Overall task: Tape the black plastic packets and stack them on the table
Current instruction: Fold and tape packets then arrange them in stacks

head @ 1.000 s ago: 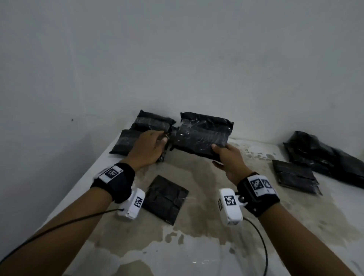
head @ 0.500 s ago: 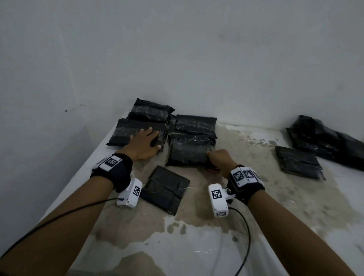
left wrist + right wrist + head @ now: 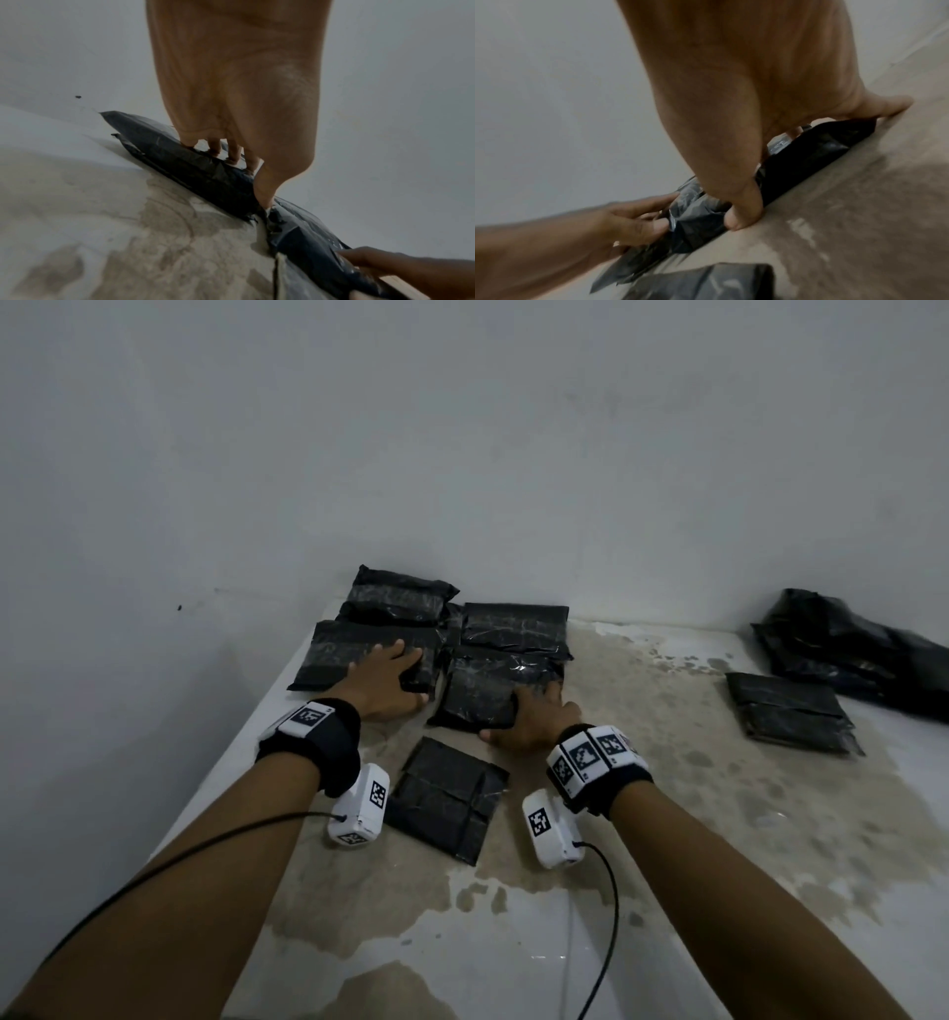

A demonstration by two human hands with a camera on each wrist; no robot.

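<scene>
Closest to the camera there's a flat packet [image 3: 447,806] lying by itself at about 6 o'clock between the two wrists, nobody touching it. My guess is it's waiting its turn for tape.

Just past it, around 1 o'clock from that one, the right hand [image 3: 531,726] sits on the near edge of a taped packet [image 3: 488,688], thumb against the table [image 3: 667,737] and fingers draped over the top. Looks like it's nudging the packet snug into the group. The left hand [image 3: 387,680], at 11 o'clock, lies spread flat on the neighbouring packet [image 3: 349,654], probably pinning it so the row doesn't slide.

Behind those, two more packets [image 3: 398,598] [image 3: 516,624] sit against the wall at 12. Way off at 3 o'clock there's another flat one [image 3: 791,713] and a crumpled black pile [image 3: 847,649].

The head view gives the whole layout. The right wrist cam is the only one showing the thumb [image 3: 741,215] tucked at the packet's edge; the left wrist cam shows the fingertips [image 3: 214,149] pressed down onto the plastic.
</scene>
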